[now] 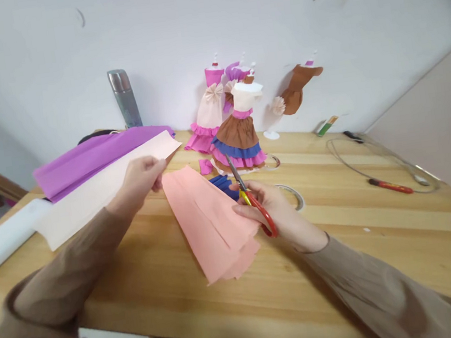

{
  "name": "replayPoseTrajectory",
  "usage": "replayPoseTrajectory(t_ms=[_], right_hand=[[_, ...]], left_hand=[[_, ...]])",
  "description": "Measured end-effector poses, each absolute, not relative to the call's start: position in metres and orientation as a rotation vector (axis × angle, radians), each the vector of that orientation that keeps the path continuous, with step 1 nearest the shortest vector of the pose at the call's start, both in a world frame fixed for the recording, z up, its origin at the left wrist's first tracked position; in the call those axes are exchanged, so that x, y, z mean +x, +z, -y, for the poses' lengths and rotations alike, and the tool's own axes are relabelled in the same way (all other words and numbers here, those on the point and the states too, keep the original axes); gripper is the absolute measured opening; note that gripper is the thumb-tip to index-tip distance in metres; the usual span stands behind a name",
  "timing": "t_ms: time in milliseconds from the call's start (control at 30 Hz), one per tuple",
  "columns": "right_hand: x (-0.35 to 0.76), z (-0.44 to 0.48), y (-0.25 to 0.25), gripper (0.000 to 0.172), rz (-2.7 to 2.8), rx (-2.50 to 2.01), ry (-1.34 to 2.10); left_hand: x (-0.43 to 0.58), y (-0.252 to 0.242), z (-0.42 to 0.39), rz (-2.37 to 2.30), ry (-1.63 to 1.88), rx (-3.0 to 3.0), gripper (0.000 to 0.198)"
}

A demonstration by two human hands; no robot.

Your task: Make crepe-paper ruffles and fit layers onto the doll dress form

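Note:
A folded sheet of salmon-pink crepe paper hangs just above the wooden table. My left hand pinches its upper left corner. My right hand holds the paper's right edge and also grips red-handled scissors, whose blades point up and away, closed or nearly so. A slit or fold line runs down the middle of the paper. Small blue and pink paper scraps lie just behind it.
Cream, purple and white paper sheets lie at the left. Paper-dressed mini mannequins stand by the wall, another brown one to their right. A steel flask, tape roll, red-handled tool and wire loop are also there.

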State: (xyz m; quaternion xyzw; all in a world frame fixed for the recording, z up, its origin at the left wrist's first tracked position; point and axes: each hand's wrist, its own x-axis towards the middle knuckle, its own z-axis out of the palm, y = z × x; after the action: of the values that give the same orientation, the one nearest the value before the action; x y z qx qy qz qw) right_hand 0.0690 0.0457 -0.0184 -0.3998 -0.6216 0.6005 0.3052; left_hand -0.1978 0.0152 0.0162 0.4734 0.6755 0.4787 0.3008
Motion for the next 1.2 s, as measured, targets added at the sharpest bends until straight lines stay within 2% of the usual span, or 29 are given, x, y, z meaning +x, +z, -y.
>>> replayPoseTrajectory(t_ms=[67,200,267,367,533,767,1000,1200], right_hand=[[0.067,-0.043,-0.02,0.057,1.588,-1.065,1.626],[0.063,-0.041,-0.022,0.058,1.508,-1.037,1.663],[0.062,-0.04,-0.023,0.056,1.475,-1.002,1.648],[0.062,-0.039,-0.025,0.054,1.432,-0.972,1.611],[0.06,-0.037,-0.03,0.054,1.417,-0.996,1.603],[0.041,-0.043,-0.041,0.059,1.277,-0.953,1.719],[0.039,-0.049,-0.054,0.06,1.248,-0.954,1.674],[0.042,-0.049,-0.057,0.057,1.247,-0.953,1.643]], left_hand=[[-0.177,0.011,0.026,-1.494,1.181,0.972,0.03],[-0.116,0.005,0.097,-0.97,0.656,0.585,0.044],[-0.089,0.0,0.111,-0.771,0.606,0.431,0.056],[-0.067,-0.013,0.103,-0.709,0.721,0.305,0.055],[-0.071,-0.034,0.07,-0.878,1.175,0.206,0.045],[-0.08,-0.019,0.045,-0.868,1.568,0.195,0.017],[-0.069,-0.026,0.041,-0.927,1.474,-0.02,0.031],[-0.071,-0.025,0.036,-0.98,1.383,-0.001,0.014]])
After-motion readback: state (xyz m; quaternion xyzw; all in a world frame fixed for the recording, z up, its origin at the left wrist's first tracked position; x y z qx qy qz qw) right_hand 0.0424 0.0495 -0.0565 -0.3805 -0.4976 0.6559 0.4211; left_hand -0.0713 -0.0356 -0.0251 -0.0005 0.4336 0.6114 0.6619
